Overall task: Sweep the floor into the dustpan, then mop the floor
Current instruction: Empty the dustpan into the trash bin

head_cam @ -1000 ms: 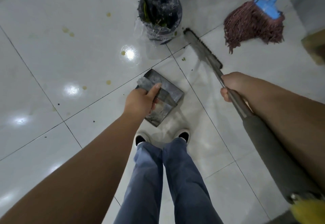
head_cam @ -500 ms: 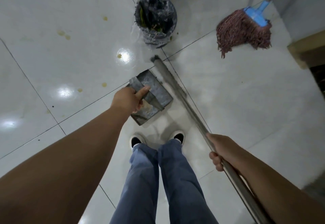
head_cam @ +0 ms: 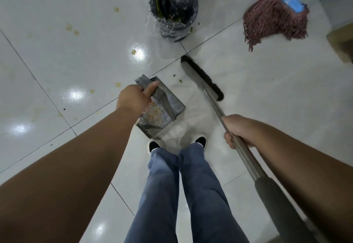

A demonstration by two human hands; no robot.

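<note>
The left hand (head_cam: 133,99) is gripping the handle of the metal dustpan (head_cam: 162,113), thumb lying along the top, and is holding it above the floor (head_cam: 57,32) just ahead of the feet. The right hand (head_cam: 238,130) is wrapping round the shaft of the broom (head_cam: 202,78), whose dark bristle head is resting on the tile just right of the pan.

Pale crumbs are lying inside the dustpan, so sweeping seems partly done. A couple of small bits are sitting between pan and broom head, and yellowish spots are dotting the tiles to the left. The lined bin (head_cam: 173,10) is standing beyond, near the pan. The mop (head_cam: 277,17) is lying untouched at upper right, so mopping looks not yet begun.
</note>
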